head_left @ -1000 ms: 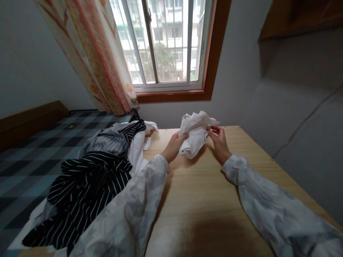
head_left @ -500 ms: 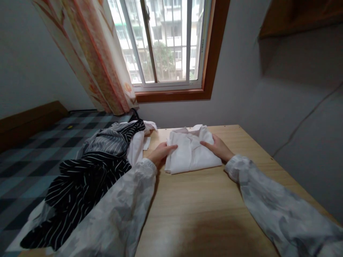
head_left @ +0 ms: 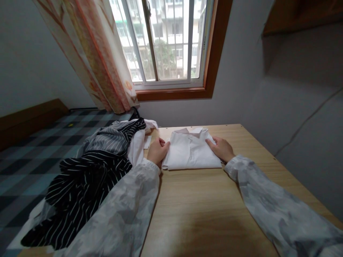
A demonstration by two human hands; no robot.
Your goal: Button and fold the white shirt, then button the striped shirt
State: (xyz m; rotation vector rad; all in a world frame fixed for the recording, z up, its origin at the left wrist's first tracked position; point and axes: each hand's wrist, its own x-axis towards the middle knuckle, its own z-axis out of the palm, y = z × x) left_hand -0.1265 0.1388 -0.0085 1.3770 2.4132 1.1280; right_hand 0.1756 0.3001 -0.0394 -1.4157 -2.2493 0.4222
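A white collared shirt, folded into a flat packet, lies on the wooden tabletop with its collar toward the window. At its left edge is my left hand, its fingers curled in and the thumb against the cloth. My right hand grips the opposite edge, the thumb on top and the other fingers partly hidden behind the hand. Both forearms are in pale, patterned sleeves.
Left of the shirt, black-and-white striped clothing is heaped with white garments over the table's side. Beyond it is a bed with a checked cover. A small white card lies near my left hand. The wall and window bound the far side.
The shirt has come down flatter and its front edge now runs straighter. My left hand has shifted slightly left, curling its fingers; my right hand stays at the right edge.
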